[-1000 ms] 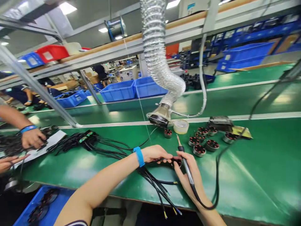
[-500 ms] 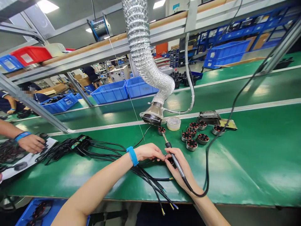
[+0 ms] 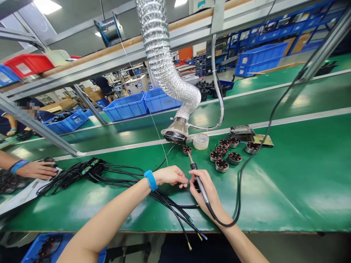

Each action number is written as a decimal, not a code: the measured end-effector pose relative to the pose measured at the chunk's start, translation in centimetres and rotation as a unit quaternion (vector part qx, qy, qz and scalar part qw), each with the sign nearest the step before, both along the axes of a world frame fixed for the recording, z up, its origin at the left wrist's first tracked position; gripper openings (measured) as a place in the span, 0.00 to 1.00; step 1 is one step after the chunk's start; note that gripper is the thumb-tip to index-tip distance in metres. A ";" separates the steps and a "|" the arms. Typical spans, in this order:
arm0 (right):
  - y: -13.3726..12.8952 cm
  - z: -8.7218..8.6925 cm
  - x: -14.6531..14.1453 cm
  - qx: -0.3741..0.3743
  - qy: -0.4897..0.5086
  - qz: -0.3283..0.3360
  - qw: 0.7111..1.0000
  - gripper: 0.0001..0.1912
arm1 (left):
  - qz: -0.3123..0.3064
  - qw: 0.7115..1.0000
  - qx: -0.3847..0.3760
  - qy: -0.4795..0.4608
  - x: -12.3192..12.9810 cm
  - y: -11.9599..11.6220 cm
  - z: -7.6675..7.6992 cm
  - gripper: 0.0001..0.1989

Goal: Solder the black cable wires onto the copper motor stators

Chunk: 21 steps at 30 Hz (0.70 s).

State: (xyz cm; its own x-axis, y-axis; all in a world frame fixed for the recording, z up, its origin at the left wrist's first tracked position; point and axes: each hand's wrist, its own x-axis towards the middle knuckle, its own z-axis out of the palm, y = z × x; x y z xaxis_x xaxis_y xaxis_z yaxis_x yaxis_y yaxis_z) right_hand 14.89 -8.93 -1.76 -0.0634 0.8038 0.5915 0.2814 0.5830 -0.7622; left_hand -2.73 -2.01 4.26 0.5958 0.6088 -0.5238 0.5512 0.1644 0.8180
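Observation:
My right hand [image 3: 207, 191] grips a soldering iron [image 3: 202, 187], its tip pointing away from me toward a small round motor part [image 3: 187, 150] with copper windings. Below the iron, a dark round part [image 3: 196, 185] shows partly between the same hand's fingers. My left hand [image 3: 174, 176], with a blue band at the wrist, is pinched just left of it; what lies in the fingertips is too small to make out. Black cables [image 3: 167, 204] with stripped coloured ends run under my left forearm. A thin solder wire [image 3: 157, 133] hangs down behind my left hand.
A foil fume duct [image 3: 175, 82] ends in a hood [image 3: 176, 131] above the bench. Right of it stand a round tub [image 3: 201, 141], several motor parts [image 3: 221, 165] and a metal stand [image 3: 241, 133]. At left, another person's hand [image 3: 41, 170] rests by a cable bundle [image 3: 91, 170].
My two hands have drawn slightly apart, opening a small gap between their fingertips. The other person's hand at left has shifted a little. The whole view has moved slightly.

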 end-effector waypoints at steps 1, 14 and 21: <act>0.0 0.0 0.0 -0.002 0.002 -0.001 1.000 0.18 | 0.005 1.000 -0.004 -0.003 0.1 0.0 0.0 0.18; -0.1 -0.1 0.0 -0.007 0.015 0.001 1.000 0.18 | 0.022 1.000 -0.018 -0.002 -0.3 -0.3 0.2 0.19; -0.4 -0.5 0.8 -0.013 0.048 -0.020 0.999 0.16 | 0.007 0.999 0.038 0.028 0.9 -1.0 0.3 0.27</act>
State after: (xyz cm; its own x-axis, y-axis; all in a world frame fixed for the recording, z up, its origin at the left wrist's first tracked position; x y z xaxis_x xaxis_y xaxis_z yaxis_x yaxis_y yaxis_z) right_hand 15.73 -9.38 -2.28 0.0251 0.8200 0.5718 0.2298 0.5519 -0.8016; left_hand -1.84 -3.00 4.58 0.5580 0.6562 -0.5081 0.5949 0.1106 0.7962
